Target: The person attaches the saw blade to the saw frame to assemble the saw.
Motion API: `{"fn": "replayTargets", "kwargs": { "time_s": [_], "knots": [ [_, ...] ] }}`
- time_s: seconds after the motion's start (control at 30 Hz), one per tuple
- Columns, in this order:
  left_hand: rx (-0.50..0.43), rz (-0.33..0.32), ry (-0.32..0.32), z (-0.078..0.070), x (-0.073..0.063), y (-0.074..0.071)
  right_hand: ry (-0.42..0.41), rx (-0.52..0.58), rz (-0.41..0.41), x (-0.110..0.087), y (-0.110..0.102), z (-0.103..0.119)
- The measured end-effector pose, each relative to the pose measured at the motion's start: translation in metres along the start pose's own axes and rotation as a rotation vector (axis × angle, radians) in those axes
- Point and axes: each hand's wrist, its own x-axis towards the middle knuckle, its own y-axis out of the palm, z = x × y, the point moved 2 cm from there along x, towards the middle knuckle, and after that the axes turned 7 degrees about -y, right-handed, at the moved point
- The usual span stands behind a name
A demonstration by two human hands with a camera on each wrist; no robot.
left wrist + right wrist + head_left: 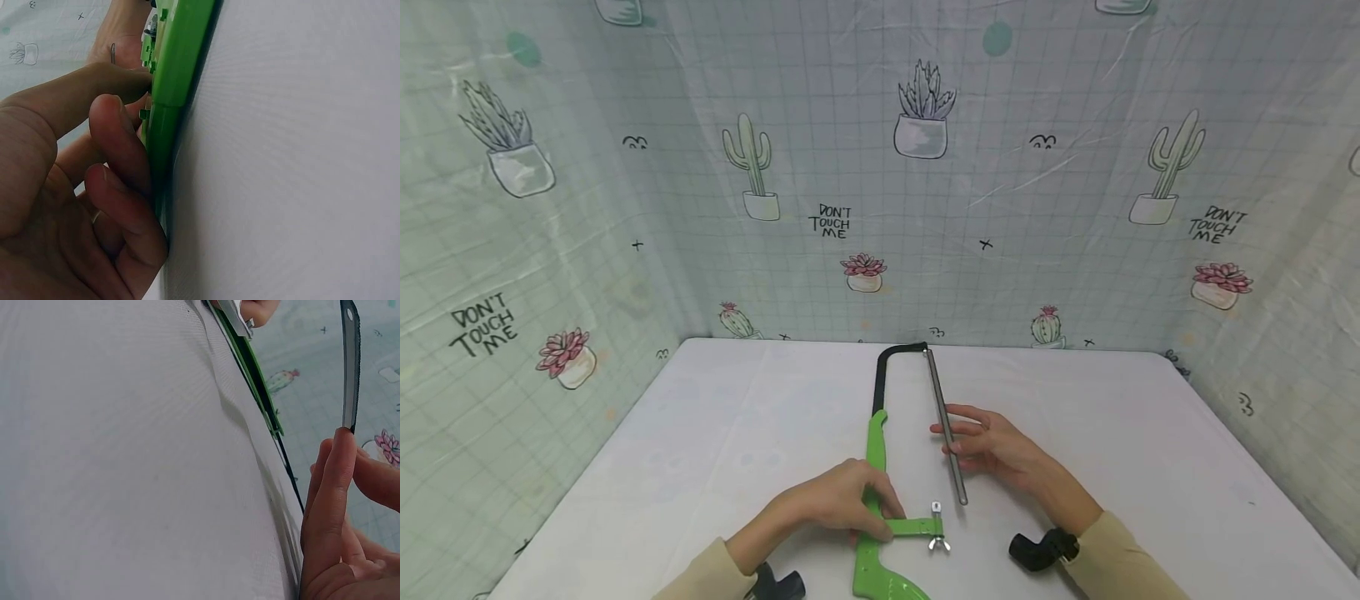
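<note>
A hacksaw frame (876,450) lies on the white table, green along its back and handle, with a black bow at the far end. My left hand (838,497) grips its green part near the handle, and the left wrist view shows curled fingers (122,212) against the green frame (184,56). Between thumb and fingers, my right hand (1000,446) pinches a thin grey saw blade (937,387). The blade's far end meets the bow's tip; its near end (350,337), with a small hole, is free. A metal blade holder (936,507) and wing nut (939,544) sit on the green front arm.
Black wrist mounts (1041,550) are on both forearms, close over the table (715,433). Behind the table's far edge hangs a cactus-print cloth (925,208), which also runs along both sides.
</note>
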Motion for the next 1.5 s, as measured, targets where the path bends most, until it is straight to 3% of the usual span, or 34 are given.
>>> {"fn": "replayTargets", "kwargs": {
  "time_s": [1.5],
  "knots": [
    [0.012,0.007,0.031,0.0041,0.0005,0.0031,-0.013,-0.036,-0.016,0.0081,0.0043,-0.0061]
  ]
}}
